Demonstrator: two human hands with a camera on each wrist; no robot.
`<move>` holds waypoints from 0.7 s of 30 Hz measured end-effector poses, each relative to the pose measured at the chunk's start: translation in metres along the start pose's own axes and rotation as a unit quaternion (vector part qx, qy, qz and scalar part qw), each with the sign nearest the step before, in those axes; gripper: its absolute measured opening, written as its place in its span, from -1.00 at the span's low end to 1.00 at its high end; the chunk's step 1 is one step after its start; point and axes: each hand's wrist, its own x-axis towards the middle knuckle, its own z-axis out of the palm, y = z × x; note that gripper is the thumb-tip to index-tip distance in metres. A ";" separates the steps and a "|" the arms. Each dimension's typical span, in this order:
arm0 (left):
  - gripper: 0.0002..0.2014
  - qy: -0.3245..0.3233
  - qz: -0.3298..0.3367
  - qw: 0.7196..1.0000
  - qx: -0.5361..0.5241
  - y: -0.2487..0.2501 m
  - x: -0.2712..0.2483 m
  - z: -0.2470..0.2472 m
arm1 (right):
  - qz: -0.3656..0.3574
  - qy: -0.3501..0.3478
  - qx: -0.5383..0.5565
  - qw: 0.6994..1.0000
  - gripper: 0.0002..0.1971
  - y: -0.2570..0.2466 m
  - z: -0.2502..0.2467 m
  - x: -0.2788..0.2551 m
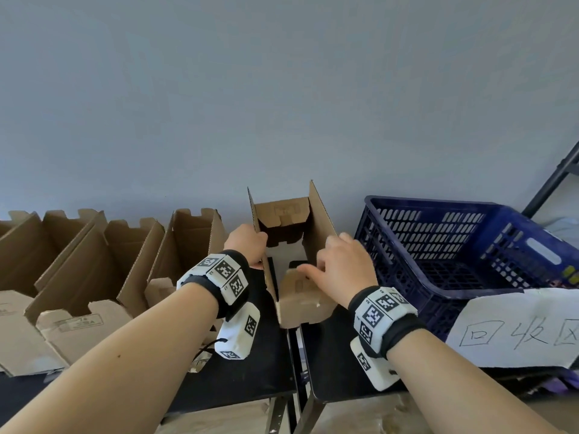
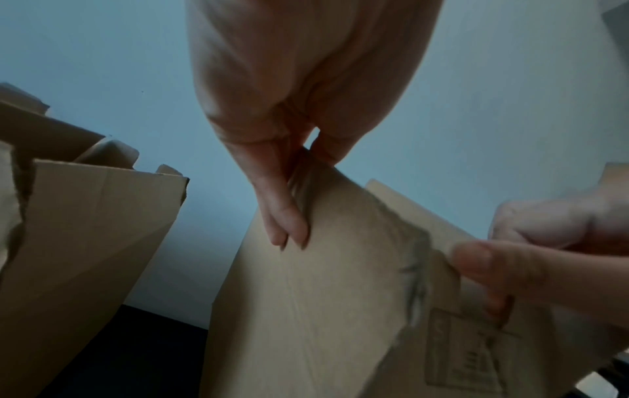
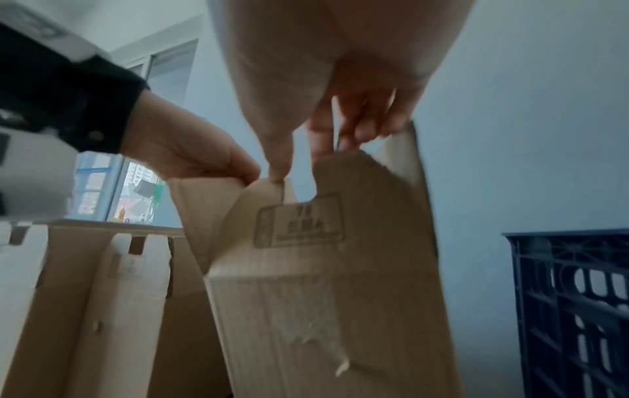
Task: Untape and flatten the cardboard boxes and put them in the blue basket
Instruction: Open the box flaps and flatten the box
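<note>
An opened cardboard box (image 1: 316,227) stands upright on the black table between my hands, its flaps raised and its bottom open. My left hand (image 1: 250,245) grips the box's left wall (image 2: 323,282), fingers outside and thumb over the edge. My right hand (image 1: 338,264) pinches the near flap (image 1: 304,302), the one with a printed stamp (image 3: 299,223), beside the right wall. The blue basket (image 1: 463,252) sits just right of the box and looks empty.
Several more opened cardboard boxes (image 1: 94,270) stand in a row to the left along the blue wall. A white paper sign (image 1: 517,333) with handwriting hangs on the basket's front. The black table (image 1: 250,377) has a seam in the middle; a dark rack leg (image 1: 554,180) is at far right.
</note>
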 end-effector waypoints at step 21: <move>-0.03 0.013 -0.004 0.999 -0.048 -0.007 0.000 0.001 | 0.296 -0.017 0.340 0.892 -0.43 0.019 0.016 -0.009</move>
